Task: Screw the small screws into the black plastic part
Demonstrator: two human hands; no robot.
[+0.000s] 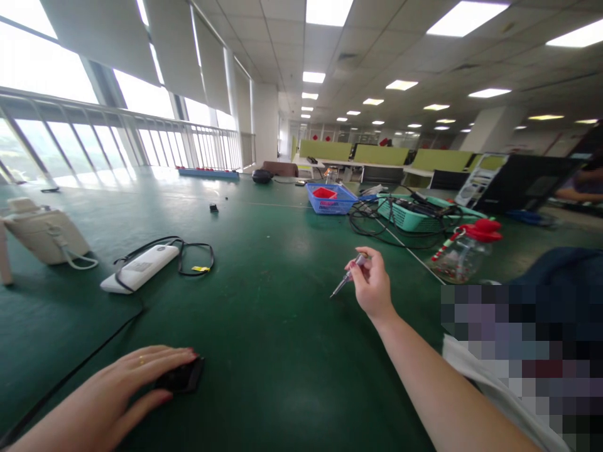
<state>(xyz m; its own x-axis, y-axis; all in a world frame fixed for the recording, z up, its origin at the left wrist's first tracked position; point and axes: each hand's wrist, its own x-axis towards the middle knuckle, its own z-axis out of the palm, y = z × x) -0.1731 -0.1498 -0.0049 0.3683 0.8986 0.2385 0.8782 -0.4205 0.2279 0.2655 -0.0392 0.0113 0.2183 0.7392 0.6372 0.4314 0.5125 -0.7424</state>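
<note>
My left hand (125, 383) rests low on the green tabletop, its fingers and thumb closed around a small, flat black boxy object (190, 376). Part of that object is hidden under the fingers. Further right, my right hand (374, 287) grips a slim screwdriver (342, 284) between thumb and fingers. The metal shaft slants down to the left, with its tip close to the tabletop; whether the tip touches cannot be made out.
A white power strip (141, 269) with a black cable lies at left, near a beige bag (47, 232). Further back are a blue basket (332, 204), a green basket (405, 216) with cables, and a red-lidded jar (464, 254). A person (518, 358) sits at right.
</note>
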